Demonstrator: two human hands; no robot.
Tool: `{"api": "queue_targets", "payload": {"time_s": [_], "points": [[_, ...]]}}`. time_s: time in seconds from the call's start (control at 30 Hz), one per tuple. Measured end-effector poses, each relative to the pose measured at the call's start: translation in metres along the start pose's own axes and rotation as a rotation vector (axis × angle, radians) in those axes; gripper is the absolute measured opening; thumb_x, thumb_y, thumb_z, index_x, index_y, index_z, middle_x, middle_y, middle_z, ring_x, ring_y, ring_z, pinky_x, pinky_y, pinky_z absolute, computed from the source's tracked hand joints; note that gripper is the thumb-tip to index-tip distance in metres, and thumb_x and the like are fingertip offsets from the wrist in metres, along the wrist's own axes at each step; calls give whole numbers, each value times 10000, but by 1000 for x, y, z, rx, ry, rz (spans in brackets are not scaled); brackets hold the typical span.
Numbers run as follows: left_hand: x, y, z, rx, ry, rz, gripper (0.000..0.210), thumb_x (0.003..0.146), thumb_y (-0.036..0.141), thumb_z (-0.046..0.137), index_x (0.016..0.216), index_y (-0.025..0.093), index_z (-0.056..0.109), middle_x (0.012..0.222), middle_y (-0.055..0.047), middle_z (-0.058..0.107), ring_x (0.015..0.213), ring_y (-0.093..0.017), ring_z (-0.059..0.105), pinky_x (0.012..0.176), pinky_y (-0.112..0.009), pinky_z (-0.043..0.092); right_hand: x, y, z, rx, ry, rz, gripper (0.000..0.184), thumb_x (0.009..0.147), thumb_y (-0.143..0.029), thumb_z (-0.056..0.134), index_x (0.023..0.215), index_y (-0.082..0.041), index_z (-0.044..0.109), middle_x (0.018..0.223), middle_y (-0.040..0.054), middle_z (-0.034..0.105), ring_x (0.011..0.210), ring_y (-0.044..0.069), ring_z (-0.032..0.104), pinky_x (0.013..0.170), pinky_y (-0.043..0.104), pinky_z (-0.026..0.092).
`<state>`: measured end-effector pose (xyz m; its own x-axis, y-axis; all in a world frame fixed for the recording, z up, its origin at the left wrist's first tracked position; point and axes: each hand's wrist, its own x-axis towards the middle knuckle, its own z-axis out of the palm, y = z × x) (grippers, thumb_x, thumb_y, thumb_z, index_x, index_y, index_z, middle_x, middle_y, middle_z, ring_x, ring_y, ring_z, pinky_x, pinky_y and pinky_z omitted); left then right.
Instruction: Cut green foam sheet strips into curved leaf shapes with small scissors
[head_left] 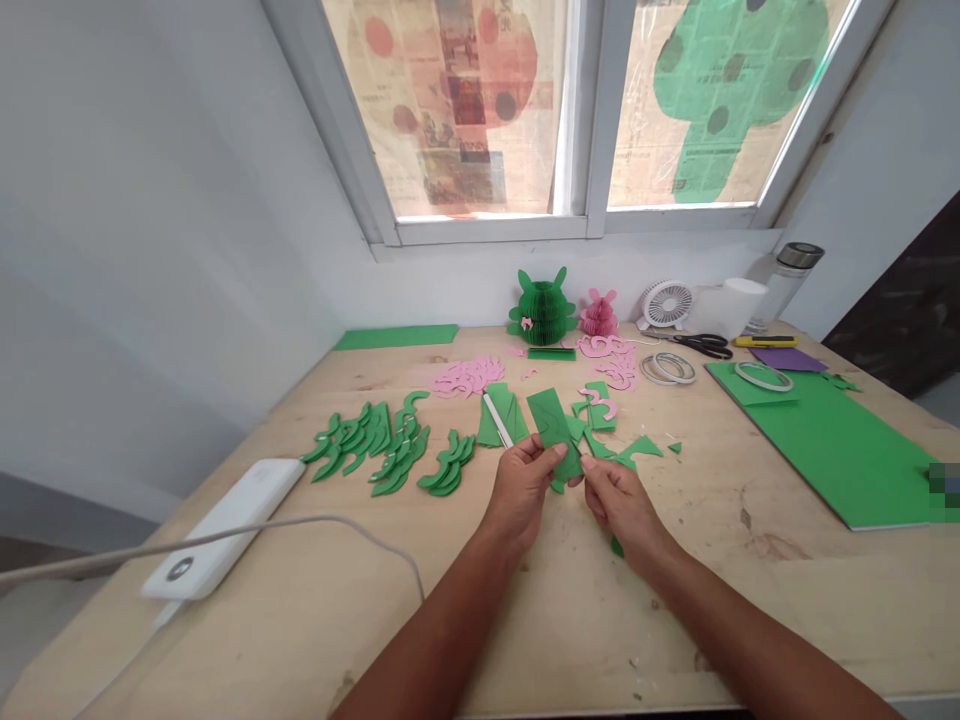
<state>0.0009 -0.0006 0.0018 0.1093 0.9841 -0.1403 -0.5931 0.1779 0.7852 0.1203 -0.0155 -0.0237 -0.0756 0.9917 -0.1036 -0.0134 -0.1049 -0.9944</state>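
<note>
At the middle of the dial, raised over the pale wooden tabletop [480,620], a flat green paper strip [550,415] sits pinched between the thumb and fingers of the left hand [525,485]. Its face is smooth and matte, crossed by thin, dark, curving lines, and it leans toward eleven o'clock. The right hand [619,500], at four o'clock, has its fingers curled close to the strip's lower edge; something slim and pale shows by the fingertips, but I cannot tell what it is or how firmly it is gripped.

Just off at ten o'clock, a slender white pen [497,420] lies aslant on green paper pieces [511,410]. Jagged, angular green scraps [641,447] scatter toward three o'clock. Out at nine, thick crescent-shaped green cutouts [403,445] overlap in rippled stacks; at ten, a loose heap of thin pink cutouts [471,377]. Between one and two lie curling pink pieces [619,365].

Farther out at twelve stands a rounded, finely pleated green paper figure [541,312] with leaf-shaped ears; at one, a smaller pink figure [599,316]. Ring-shaped tape rolls [675,368] and black-handled scissors [709,345] lie toward two, broad green sheets [817,450] at three, and a glossy, white oblong device [232,520] at eight.
</note>
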Motion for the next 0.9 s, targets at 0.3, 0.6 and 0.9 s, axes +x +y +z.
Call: {"api": "queue_targets", "payload": {"time_s": [0.3, 0.6, 0.9], "points": [[2, 1, -5, 2, 57, -17, 219, 578, 226, 759, 734, 121, 648, 735, -50, 646, 668, -130, 564, 624, -240, 437, 1, -3, -1, 23, -11, 17, 476, 773, -598, 467, 646, -149, 556, 372, -88, 296, 332, 64, 212, 333, 200, 167], [4, 1, -9, 26, 57, 1, 212, 573, 224, 760, 721, 122, 647, 725, -41, 648, 610, -110, 550, 603, -229, 435, 3, -2, -4, 5, -64, 32, 481, 768, -604, 450, 665, -150, 570, 357, -91, 310, 313, 65, 220, 330, 202, 169], [3, 3, -6, 54, 61, 29, 163, 591, 218, 741, 668, 127, 629, 638, -2, 604, 561, -85, 502, 557, -200, 401, 3, 1, -3, 25, -97, 30, 459, 794, -574, 446, 681, -145, 566, 357, -96, 305, 321, 59, 210, 333, 195, 150]]}}
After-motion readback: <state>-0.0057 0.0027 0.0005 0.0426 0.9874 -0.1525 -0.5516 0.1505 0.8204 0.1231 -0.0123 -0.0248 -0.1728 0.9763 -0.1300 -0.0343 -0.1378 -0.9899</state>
